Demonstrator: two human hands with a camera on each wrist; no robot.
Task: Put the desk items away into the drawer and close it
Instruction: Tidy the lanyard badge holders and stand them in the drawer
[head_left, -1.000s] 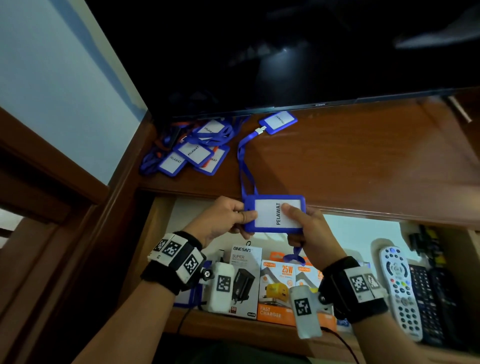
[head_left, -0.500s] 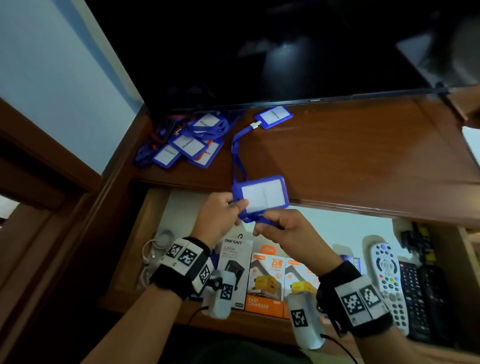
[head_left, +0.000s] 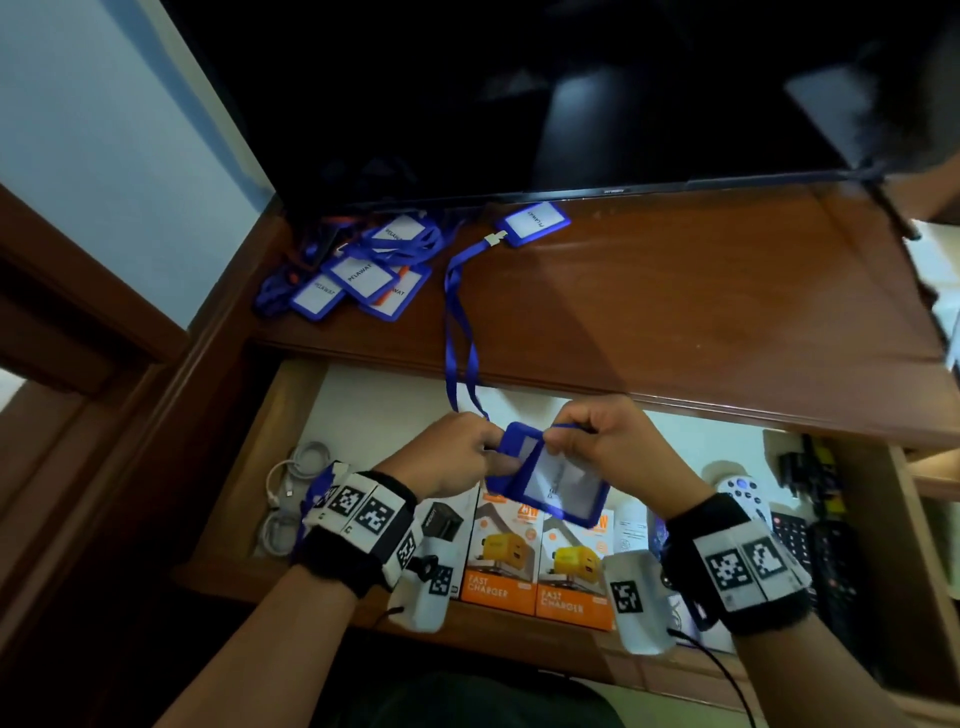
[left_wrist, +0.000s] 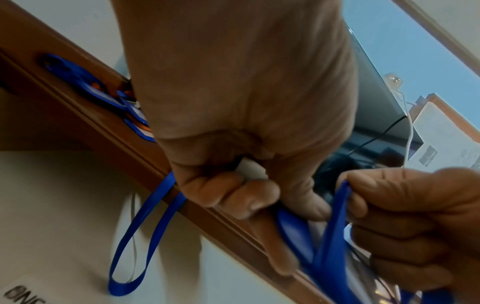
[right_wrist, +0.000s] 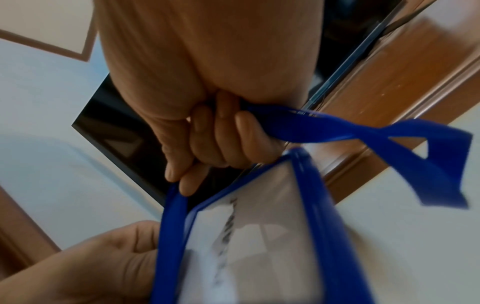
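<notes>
Over the open drawer both my hands hold one blue badge holder with a white card, tilted. My left hand grips its left edge, seen close as the left hand. My right hand pinches the holder's blue strap in curled fingers. Another badge lies on the desk, and its lanyard hangs over the desk edge down beside my left hand. A pile of several blue badges sits at the desk's back left.
The drawer holds white cables at the left, charger boxes in the middle and remotes at the right. A dark TV screen stands along the back of the wooden desk. A wall closes the left side.
The badge holder has come down from the desk edge to over the drawer and tilted. My right hand has shifted from the holder's right edge to its strap.
</notes>
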